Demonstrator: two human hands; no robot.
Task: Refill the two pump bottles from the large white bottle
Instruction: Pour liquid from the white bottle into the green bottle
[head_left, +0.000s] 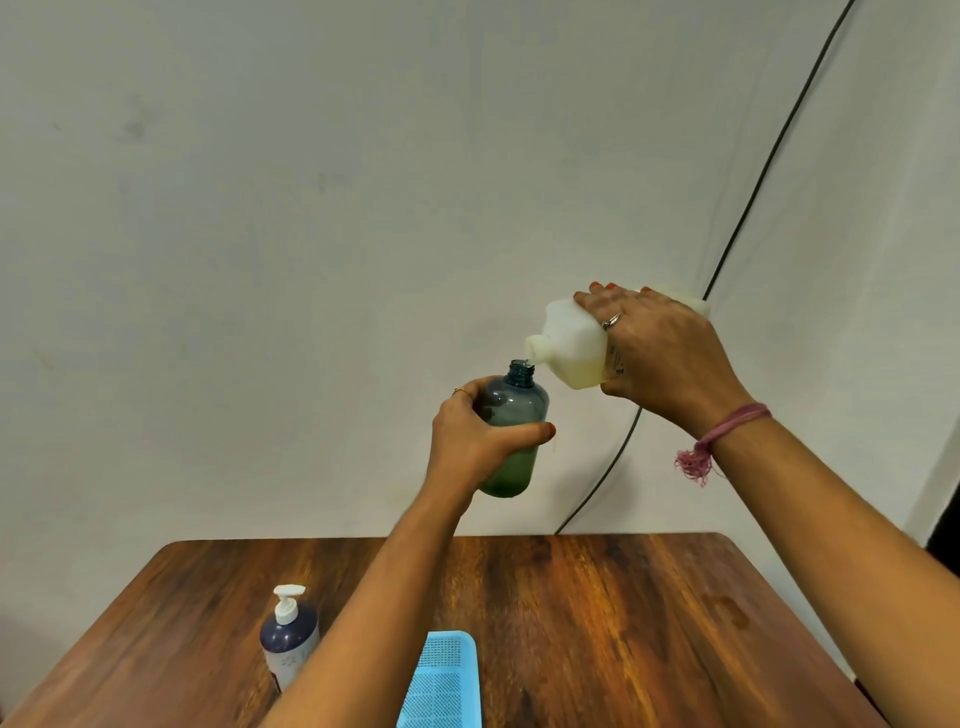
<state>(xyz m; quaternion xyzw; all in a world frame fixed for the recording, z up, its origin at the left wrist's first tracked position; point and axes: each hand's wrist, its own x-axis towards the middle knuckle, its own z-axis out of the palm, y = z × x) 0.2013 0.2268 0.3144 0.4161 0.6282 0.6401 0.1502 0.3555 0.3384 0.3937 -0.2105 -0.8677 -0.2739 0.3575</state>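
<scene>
We hold both bottles up in the air above the wooden table (597, 613), in front of the pale wall (363, 182). Our left hand (470, 441) is wrapped around the middle of the blue-grey bottle (511, 410): the thumb crosses its front and the fingers (464, 391) curl round the far side, closed firmly on it. This bottle stands nearly upright, its pump removed and its threaded neck open at the top; greenish liquid fills its lower part, below our grip.

Our right hand (660, 353) clamps the large white bottle (569, 343) from above, fingers spread over its upper face and reaching its shoulder, with a ring on one finger. The white bottle lies tipped almost on its side, its uncapped mouth pointing left and down, just above and beside the open neck of the blue-grey bottle. We cannot tell whether liquid is running.

On the table, to the left of our left forearm, stands the second pump bottle (288, 634), dark with a white pump fitted. A light blue basket (444, 680) lies at the near edge.
</scene>
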